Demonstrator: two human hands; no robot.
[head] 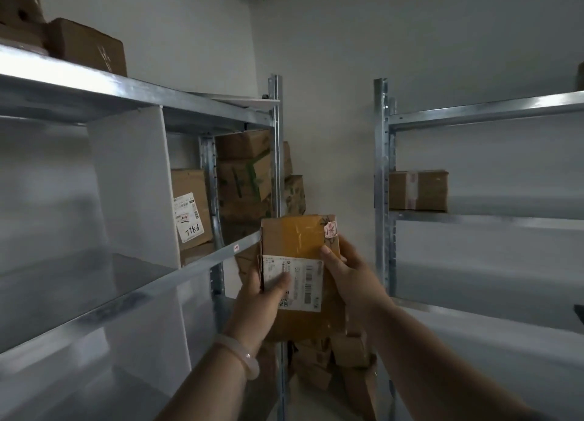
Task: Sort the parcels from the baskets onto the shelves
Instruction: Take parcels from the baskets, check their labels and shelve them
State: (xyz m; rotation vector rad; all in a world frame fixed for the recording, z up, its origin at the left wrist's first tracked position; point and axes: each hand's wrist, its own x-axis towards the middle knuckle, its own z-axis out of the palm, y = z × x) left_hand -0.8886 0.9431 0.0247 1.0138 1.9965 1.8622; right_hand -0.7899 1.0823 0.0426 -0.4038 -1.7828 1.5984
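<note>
Holding a parcel up between both hands, I am covering part of it. My left hand is gripping its lower left edge, thumb lying across the shipping label. My right hand is gripping the right edge, with its fingers tucked behind, out of sight. The parcel's bottom is disappearing behind my wrists. Below my hands a heap of boxes is lying on the floor, partly hidden by my arms and too dim to count. Beyond my left hand a stack of boxes is standing behind a post of the left shelf, broken up by the metal.

The label's print is blurring; only barcodes and a square code are showing. Just above my right thumb a small red-edged sticker is carrying a handwritten mark that looks like 14. Up and left of my left hand, a box on the left shelf is bearing a white label with 7786 written by hand.

The parcel is looking flat, brown cardboard with glossy tape shining across it. Both shelves are showing bare grey metal with holed posts, and a white divider is standing upright beside the labelled box. Right of my right hand a taped cardboard box is sitting on the right shelf. A pale, smooth bracelet is circling my left wrist.
</note>
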